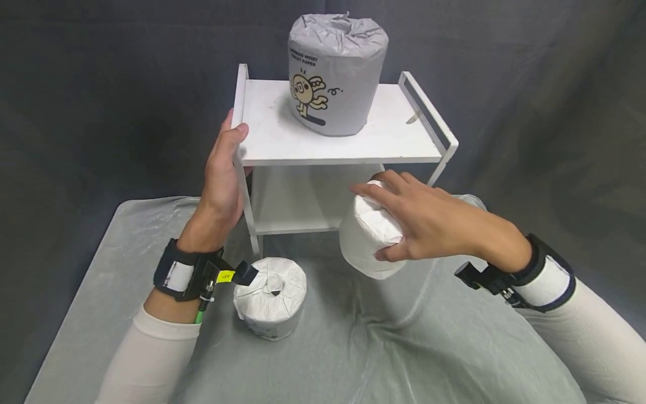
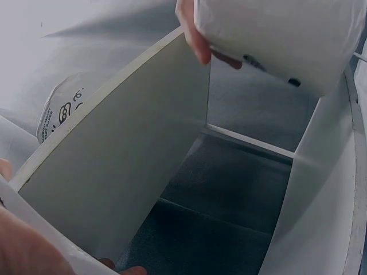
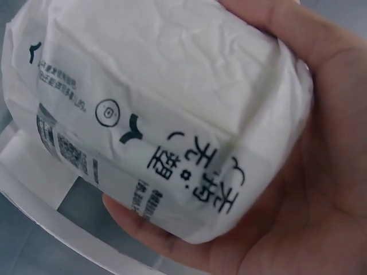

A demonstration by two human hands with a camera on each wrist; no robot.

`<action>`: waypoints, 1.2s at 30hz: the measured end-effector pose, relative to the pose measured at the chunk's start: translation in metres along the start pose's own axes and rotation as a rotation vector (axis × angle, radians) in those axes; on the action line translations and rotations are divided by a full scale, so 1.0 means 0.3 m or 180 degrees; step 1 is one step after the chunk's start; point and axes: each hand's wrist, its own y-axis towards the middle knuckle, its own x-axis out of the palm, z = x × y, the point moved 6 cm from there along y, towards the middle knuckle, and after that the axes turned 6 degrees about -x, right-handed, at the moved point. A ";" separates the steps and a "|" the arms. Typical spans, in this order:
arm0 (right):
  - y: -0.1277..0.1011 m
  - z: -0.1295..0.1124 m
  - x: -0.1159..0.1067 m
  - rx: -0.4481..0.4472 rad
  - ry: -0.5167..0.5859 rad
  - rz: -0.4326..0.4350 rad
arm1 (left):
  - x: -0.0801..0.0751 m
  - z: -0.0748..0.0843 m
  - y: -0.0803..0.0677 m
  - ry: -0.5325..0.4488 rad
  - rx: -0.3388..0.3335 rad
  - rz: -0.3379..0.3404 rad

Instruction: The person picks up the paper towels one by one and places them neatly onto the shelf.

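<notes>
A white two-tier rack (image 1: 393, 140) stands at the back of the cloth, and a grey wrapped paper roll (image 1: 335, 78) sits upright on its top shelf. My left hand (image 1: 222, 174) grips the rack's left side, its thumb on the top shelf's corner. My right hand (image 1: 424, 219) holds a white wrapped roll (image 1: 365, 235) tilted on its side, in the air just before the opening of the lower shelf. In the right wrist view that roll (image 3: 160, 103) fills my palm (image 3: 321, 172). From the left wrist, the roll (image 2: 281, 34) hangs at the mouth of the lower shelf (image 2: 132, 166).
A second white wrapped roll (image 1: 272, 297) stands on the pale cloth (image 1: 353, 348) near my left wrist, in front of the rack's left leg. Dark fabric hangs behind and around the cloth. The rack has a raised rail (image 1: 429, 118) on its right side.
</notes>
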 end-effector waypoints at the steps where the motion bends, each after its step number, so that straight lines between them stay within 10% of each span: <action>1: 0.007 0.004 -0.001 0.0010 0.0005 0.0016 | 0.000 0.000 0.000 0.0000 -0.0001 -0.0002; 26: 0.157 0.124 0.056 0.0663 0.0058 -0.0174 | 0.000 0.002 -0.003 0.0015 0.0039 -0.0002; 36: 0.202 0.151 0.057 0.0546 0.0222 0.0137 | -0.001 0.002 -0.003 0.0022 0.0049 0.0001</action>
